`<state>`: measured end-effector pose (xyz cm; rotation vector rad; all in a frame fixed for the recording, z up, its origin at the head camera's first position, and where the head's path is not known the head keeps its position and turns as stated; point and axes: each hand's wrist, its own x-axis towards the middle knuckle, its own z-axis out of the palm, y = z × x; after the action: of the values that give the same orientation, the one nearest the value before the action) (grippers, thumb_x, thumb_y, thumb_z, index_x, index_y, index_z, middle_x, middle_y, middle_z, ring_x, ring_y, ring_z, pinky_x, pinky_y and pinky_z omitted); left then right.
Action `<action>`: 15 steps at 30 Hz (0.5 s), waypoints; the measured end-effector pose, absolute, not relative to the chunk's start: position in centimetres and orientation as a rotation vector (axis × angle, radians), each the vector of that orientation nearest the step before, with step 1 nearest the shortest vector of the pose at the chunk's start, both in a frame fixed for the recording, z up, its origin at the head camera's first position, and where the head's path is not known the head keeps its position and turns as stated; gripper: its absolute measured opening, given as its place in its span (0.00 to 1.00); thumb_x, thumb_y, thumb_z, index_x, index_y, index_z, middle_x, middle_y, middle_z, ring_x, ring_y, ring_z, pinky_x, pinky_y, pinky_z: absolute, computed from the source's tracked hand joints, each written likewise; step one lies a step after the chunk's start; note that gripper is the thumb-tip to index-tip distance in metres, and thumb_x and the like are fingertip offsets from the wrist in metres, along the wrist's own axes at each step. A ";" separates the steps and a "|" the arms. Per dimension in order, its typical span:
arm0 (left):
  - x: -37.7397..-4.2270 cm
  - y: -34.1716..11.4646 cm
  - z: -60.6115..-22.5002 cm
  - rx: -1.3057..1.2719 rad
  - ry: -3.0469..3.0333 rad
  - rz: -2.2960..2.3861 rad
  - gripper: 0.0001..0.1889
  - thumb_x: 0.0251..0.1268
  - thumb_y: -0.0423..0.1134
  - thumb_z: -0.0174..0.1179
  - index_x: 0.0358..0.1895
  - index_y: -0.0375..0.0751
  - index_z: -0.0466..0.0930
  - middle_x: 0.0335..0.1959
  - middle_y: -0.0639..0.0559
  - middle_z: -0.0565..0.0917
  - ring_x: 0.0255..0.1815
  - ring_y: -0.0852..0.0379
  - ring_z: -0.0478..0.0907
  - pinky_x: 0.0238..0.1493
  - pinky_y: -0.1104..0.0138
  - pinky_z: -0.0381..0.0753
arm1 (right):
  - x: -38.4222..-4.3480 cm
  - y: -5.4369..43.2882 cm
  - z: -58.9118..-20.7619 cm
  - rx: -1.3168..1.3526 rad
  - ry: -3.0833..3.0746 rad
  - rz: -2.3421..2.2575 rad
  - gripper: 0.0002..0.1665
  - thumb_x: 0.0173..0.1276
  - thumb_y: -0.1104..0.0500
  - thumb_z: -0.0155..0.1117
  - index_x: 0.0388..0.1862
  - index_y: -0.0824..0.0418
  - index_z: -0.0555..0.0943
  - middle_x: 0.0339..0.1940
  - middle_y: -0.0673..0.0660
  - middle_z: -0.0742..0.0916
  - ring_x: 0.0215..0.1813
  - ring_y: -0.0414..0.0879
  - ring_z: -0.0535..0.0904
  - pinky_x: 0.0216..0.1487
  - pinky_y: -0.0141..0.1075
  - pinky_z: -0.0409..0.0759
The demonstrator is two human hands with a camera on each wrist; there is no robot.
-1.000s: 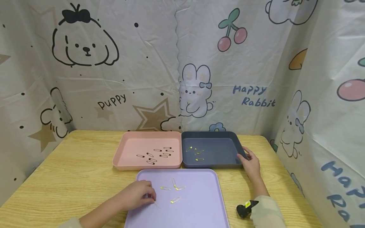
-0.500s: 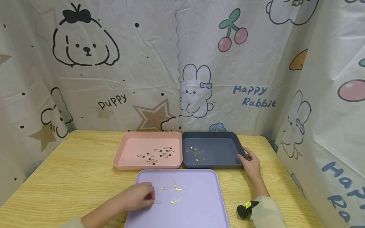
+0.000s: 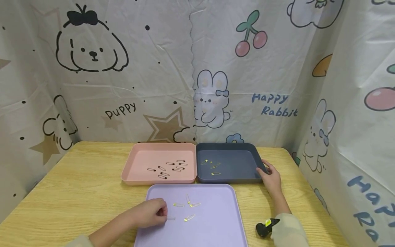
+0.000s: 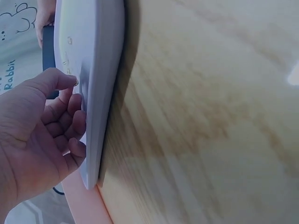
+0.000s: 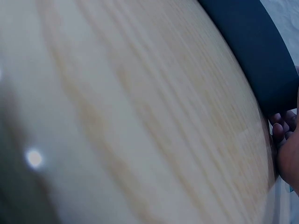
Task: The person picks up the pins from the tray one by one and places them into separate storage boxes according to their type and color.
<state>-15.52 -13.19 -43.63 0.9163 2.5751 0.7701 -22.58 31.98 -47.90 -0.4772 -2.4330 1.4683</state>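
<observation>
My left hand (image 3: 151, 212) is over the left part of a lilac tray (image 3: 216, 226), pinching a safety pin (image 3: 171, 219) between thumb and index finger. The pin sticks out to the right, its near end hidden by the fingertips. In the left wrist view the other fingers of the left hand (image 4: 51, 119) curl loosely. Several yellow-headed safety pins (image 3: 190, 217) lie on the lilac tray to the right of that hand. My right hand (image 3: 272, 178) grips the right wall of a dark blue tray (image 3: 243, 164), thumb over the rim and fingers outside.
A pink tray (image 3: 140, 161) holding several dark-headed safety pins (image 3: 162, 168) touches the dark blue tray, which holds several yellow-headed ones (image 3: 216, 173). A small black object (image 3: 263, 229) sits by the right sleeve. A printed curtain (image 3: 166, 68) surrounds the wooden table (image 3: 77, 185).
The pin in my left hand has swung from slanting downward to lying nearly level. That hand has shifted only slightly; my right hand keeps its hold on the dark blue tray.
</observation>
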 end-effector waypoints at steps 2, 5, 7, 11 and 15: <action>-15.7 -13.1 -43.5 0.921 2.575 0.797 0.05 0.53 0.36 0.61 0.26 0.49 0.73 0.24 0.63 0.71 0.26 0.70 0.66 0.29 0.74 0.70 | -22.6 31.9 -47.9 -0.480 -2.434 1.465 0.32 0.66 0.50 0.60 0.68 0.53 0.67 0.57 0.64 0.77 0.55 0.48 0.71 0.37 0.18 0.67; -16.2 -12.9 -43.0 0.926 2.587 0.819 0.05 0.52 0.35 0.60 0.26 0.48 0.73 0.24 0.61 0.72 0.26 0.70 0.66 0.29 0.74 0.71 | -22.5 31.9 -47.9 -0.482 -2.438 1.466 0.33 0.66 0.49 0.60 0.68 0.53 0.67 0.57 0.64 0.77 0.54 0.48 0.71 0.37 0.18 0.67; -16.7 -12.7 -42.7 0.939 2.597 0.827 0.05 0.53 0.34 0.59 0.26 0.47 0.73 0.23 0.61 0.72 0.25 0.70 0.66 0.29 0.74 0.71 | -22.5 31.9 -47.8 -0.485 -2.431 1.473 0.33 0.66 0.49 0.60 0.68 0.53 0.67 0.57 0.64 0.77 0.54 0.48 0.71 0.37 0.18 0.67; -17.6 -12.3 -42.2 0.939 2.627 0.840 0.05 0.54 0.34 0.58 0.25 0.47 0.74 0.23 0.61 0.72 0.25 0.69 0.67 0.28 0.74 0.70 | -22.6 31.9 -47.8 -0.489 -2.423 1.482 0.31 0.66 0.51 0.60 0.68 0.52 0.67 0.58 0.63 0.77 0.54 0.48 0.71 0.37 0.18 0.67; -18.4 -11.8 -41.5 0.925 2.657 0.842 0.04 0.55 0.35 0.58 0.26 0.48 0.74 0.24 0.61 0.73 0.26 0.67 0.67 0.28 0.73 0.70 | -22.5 31.9 -48.0 -0.473 -2.418 1.475 0.32 0.65 0.50 0.61 0.68 0.53 0.68 0.56 0.63 0.77 0.54 0.49 0.71 0.40 0.23 0.69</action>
<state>-18.40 -11.78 -41.46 0.9254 2.6573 0.8418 -22.54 31.90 -47.96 -0.4731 -2.4177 1.4754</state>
